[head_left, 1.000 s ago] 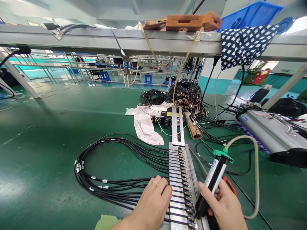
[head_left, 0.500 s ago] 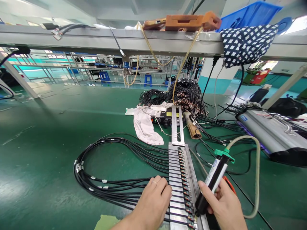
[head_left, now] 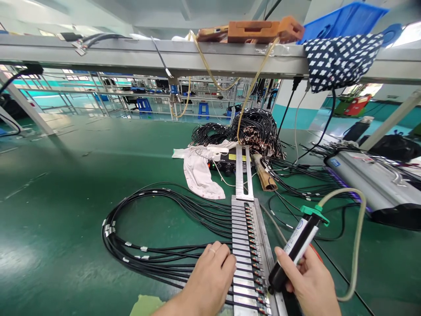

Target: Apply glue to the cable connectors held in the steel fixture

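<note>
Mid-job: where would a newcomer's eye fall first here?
Likely the black, green-capped syringe in the right hand, beside the silver metal fixture. Left of that fixture, looped black cables sweep across the green tabletop. Above, a blue plastic bin sits on the grey metal shelf.

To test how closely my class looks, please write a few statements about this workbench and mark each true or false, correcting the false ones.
1. The right hand holds a black syringe. True.
2. A pale hose joins the syringe's green cap. True.
3. The left hand is far from the black cables. False: it lies over them, beside the metal fixture.
4. A patterned cloth drapes over the metal shelf. True.
5. The white cloth hangs from that shelf. False: it lies on the green tabletop.
6. The blue basket stands on the tabletop. False: it is up at the shelf.
</note>
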`<state>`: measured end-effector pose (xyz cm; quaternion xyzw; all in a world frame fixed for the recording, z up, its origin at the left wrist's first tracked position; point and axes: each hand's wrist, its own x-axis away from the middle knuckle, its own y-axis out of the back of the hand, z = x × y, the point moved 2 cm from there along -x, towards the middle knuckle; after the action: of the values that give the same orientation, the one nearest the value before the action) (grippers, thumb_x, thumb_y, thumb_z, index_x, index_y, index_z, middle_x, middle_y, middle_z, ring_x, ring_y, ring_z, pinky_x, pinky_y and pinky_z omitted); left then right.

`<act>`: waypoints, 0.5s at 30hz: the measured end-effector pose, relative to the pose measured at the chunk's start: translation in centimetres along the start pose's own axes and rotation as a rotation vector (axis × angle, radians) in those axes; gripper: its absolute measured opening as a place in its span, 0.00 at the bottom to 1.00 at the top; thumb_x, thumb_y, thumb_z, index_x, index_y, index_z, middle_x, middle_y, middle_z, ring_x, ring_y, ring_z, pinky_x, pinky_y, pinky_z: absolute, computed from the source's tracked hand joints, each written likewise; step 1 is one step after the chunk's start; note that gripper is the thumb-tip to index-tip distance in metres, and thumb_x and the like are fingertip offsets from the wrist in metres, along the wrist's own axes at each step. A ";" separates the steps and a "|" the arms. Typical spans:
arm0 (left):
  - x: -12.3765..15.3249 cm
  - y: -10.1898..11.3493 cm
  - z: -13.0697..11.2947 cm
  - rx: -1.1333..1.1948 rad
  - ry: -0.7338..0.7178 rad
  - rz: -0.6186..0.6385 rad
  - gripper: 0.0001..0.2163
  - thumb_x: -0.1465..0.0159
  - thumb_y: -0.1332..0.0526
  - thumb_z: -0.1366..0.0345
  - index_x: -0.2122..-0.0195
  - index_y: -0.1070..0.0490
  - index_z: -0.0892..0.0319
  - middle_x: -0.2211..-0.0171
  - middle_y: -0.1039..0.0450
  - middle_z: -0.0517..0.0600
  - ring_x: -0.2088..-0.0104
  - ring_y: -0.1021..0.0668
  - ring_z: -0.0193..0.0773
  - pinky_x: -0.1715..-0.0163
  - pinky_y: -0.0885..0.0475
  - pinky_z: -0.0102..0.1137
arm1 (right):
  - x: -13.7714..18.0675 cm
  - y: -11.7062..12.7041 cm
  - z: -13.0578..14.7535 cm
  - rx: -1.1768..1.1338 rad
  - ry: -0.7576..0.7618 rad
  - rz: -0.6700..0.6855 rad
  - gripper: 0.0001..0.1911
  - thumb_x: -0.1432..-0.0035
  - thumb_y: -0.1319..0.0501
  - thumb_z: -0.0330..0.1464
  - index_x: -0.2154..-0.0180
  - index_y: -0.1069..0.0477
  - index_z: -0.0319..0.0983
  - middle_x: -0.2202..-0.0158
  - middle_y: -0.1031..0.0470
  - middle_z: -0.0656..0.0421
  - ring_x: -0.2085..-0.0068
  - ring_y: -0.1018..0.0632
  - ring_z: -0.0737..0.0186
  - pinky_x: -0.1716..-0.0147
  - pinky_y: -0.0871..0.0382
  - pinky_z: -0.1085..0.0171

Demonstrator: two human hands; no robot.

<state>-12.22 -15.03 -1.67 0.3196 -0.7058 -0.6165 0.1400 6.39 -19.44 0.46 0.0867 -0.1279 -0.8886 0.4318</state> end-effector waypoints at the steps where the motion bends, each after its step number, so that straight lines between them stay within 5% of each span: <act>1: 0.0 0.0 0.0 -0.003 0.004 0.003 0.09 0.38 0.50 0.81 0.64 0.34 0.63 0.63 0.35 0.54 0.63 0.33 0.44 0.59 0.28 0.44 | 0.0 0.0 0.0 0.007 0.006 -0.001 0.22 0.51 0.38 0.52 0.73 0.40 0.42 0.84 0.42 0.71 0.85 0.37 0.70 0.86 0.43 0.70; 15: 0.0 0.0 0.0 -0.021 0.019 0.022 0.09 0.36 0.50 0.79 0.62 0.33 0.63 0.63 0.34 0.54 0.62 0.33 0.45 0.57 0.28 0.45 | -0.1 0.4 0.0 -0.015 -0.031 -0.010 0.23 0.52 0.38 0.53 0.69 0.37 0.41 0.83 0.39 0.70 0.85 0.37 0.70 0.85 0.43 0.70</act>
<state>-12.23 -15.08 -1.63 0.3161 -0.7015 -0.6192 0.1570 6.75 -19.60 0.54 0.0702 -0.1277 -0.8929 0.4261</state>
